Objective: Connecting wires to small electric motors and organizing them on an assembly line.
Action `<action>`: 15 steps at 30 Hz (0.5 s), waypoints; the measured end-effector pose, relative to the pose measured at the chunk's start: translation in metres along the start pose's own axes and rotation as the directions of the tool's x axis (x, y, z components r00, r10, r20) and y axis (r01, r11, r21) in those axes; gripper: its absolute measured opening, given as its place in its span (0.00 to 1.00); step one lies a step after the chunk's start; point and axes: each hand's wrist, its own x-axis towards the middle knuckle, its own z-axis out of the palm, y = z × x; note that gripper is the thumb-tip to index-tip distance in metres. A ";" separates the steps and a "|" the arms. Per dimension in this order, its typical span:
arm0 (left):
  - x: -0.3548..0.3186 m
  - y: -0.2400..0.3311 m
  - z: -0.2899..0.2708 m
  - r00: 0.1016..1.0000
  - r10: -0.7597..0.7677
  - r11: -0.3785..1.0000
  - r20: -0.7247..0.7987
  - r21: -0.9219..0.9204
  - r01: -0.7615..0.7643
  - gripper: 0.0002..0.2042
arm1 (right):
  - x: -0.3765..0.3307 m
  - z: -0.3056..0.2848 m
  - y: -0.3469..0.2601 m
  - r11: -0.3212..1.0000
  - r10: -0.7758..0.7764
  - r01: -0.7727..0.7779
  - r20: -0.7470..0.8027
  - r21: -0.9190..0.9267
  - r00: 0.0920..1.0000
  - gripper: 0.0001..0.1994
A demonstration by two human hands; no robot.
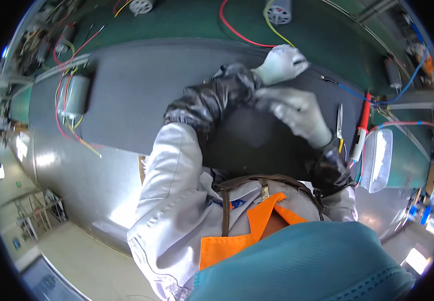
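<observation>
Both hands, left [282, 62] and right [297, 113], wore pale knit cloth gloves over a matt dark mat [136, 95]; left of it lay a shiny metal motor [74, 95], right of it a translucent plastic tub [380, 158].

There are two gloved hands, the left hand [280, 64] and the right hand [297, 114]. On the bench I count four small grey electric motors: one [73, 96] on the dark mat, two [140, 5] [278, 11] at the top edge, one [392, 71] at the far right. One clear plastic box [379, 159], one red-handled tool [363, 120] and one pair of tweezers [339, 122] lie near the right hand.
</observation>
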 end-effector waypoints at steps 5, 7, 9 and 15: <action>-0.006 0.017 -0.007 0.918 0.212 0.907 0.335 0.282 -0.312 0.16 | 0.046 -0.097 0.016 0.949 0.301 -0.313 -0.354 0.025 0.885 0.17; 0.007 0.013 -0.013 0.912 0.243 0.931 0.331 0.184 -0.315 0.14 | 0.071 -0.144 0.062 0.950 0.295 -0.310 -0.439 0.039 0.849 0.22; 0.007 0.012 -0.019 0.908 0.293 0.922 0.299 0.161 -0.351 0.14 | 0.087 -0.210 0.128 0.961 0.275 -0.247 -0.485 0.123 0.830 0.26; 0.008 0.044 -0.034 0.807 0.468 0.841 0.361 0.098 -0.532 0.15 | 0.074 -0.391 0.218 0.374 0.101 -0.811 -0.850 -0.449 0.517 0.26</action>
